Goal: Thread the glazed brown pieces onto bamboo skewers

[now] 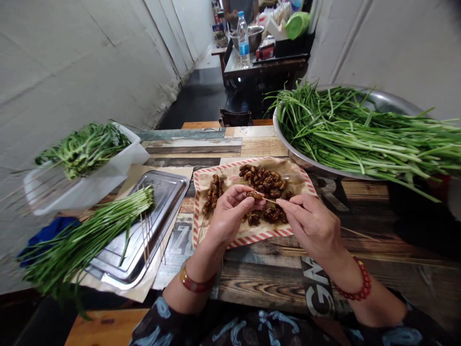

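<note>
Over a sheet of striped paper (252,241), my left hand (230,211) pinches one brown, glossy silkworm pupa (255,194) between thumb and fingers. My right hand (313,223) grips a thin bamboo skewer (270,200); its tip points left and meets the pupa. Whether the tip has gone in, I cannot tell. The skewer's other end sticks out behind my right wrist. A heap of pupae (262,179) lies on the paper beyond my hands, with smaller clumps below it. Threaded pupae (213,192) lie in rows at the paper's left side.
A steel tray (162,185) at left bears skewered chives (108,216). Behind it, a white plastic bin (133,144) holds skewered greens (86,144). At right stands a large metal basin (284,137) heaped with chives (360,129). A person (241,9) is by the far table (266,68).
</note>
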### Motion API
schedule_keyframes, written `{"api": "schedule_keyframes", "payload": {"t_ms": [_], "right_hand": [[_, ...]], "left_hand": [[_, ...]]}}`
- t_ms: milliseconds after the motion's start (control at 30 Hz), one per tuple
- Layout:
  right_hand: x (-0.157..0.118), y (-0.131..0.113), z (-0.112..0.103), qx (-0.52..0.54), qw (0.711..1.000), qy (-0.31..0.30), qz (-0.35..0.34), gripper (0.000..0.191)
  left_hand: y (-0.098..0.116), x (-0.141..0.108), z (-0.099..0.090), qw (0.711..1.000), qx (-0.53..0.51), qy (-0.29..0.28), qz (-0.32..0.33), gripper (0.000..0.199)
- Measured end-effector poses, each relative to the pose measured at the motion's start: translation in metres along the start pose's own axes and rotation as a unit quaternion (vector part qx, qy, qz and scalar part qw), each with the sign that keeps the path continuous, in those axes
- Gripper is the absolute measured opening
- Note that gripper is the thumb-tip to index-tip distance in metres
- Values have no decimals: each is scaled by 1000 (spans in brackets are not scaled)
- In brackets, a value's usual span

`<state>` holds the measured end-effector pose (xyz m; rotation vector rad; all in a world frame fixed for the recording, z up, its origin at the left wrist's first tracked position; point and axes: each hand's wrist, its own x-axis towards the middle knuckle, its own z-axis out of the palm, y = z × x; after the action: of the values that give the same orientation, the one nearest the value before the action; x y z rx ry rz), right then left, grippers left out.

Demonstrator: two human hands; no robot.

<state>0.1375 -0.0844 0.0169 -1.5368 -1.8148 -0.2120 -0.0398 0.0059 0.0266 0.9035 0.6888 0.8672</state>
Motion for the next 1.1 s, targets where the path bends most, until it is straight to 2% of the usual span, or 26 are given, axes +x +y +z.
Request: {"api": "schedule_keyframes", "payload": {"t_ms": [233,467,633,800,1100], "right_hand": [[-1,-1,2,17,1000,-6,1,26],[-1,-2,2,9,1000,-5,-4,25],[-5,2,6,28,1000,5,2,27],[-11,8,12,24,999,22,8,33],[-14,10,16,23,1000,13,-7,32]], "left_hand": [[-3,-1,3,1000,1,-16,-9,25],[-6,-1,2,1000,17,-11,17,24],[-2,-2,4,999,-44,0,-32,41],[-5,-3,4,995,-59,-1,-74,38],[-8,-5,6,998,-54,15,-39,32]]}}
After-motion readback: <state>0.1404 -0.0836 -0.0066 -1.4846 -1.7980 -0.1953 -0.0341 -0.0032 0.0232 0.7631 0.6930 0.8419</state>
